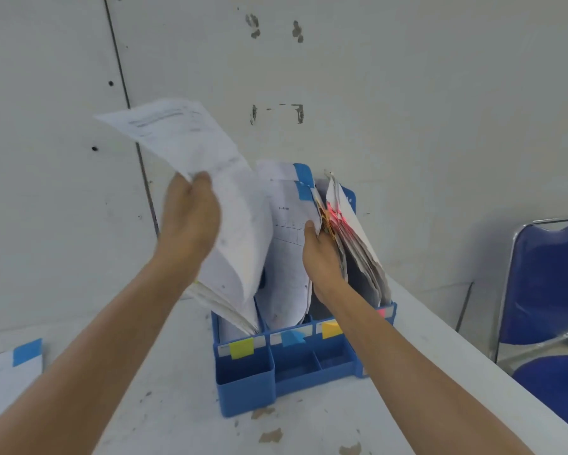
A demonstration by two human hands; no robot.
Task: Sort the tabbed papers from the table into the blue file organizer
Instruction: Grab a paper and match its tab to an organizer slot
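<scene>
1. Blue file organizer (295,366) stands on the desk (177,415), below and between both hands. Colour labels (241,348) mark the front of its compartments.
2. Left hand (190,221): raised, back toward the camera. Thumb and fingers clamp the edge of a bowed loose sheaf (217,198) that fans up out of the compartment on this hand's side.
3. Right hand (322,254): held lower, forearm over the organizer's front corner. The thumb lies on the face of the blue-tabbed sheaf (289,244) in the middle compartment. The fingers pass behind it and are mostly hidden. The hand appears to pinch that edge, parting it from the red-tabbed stack (358,244) just beyond the fingers.
4. Procedure: check each tab colour against the label before release. Use the right hand to hold the gap wide. Feed sheets bottom edge first so corners do not catch. Support the bowed sheaf, which looks likely to spill.
5. One blue-tabbed paper (10,372) lies on the desk, well outside the left forearm, so sorting appears unfinished.
</scene>
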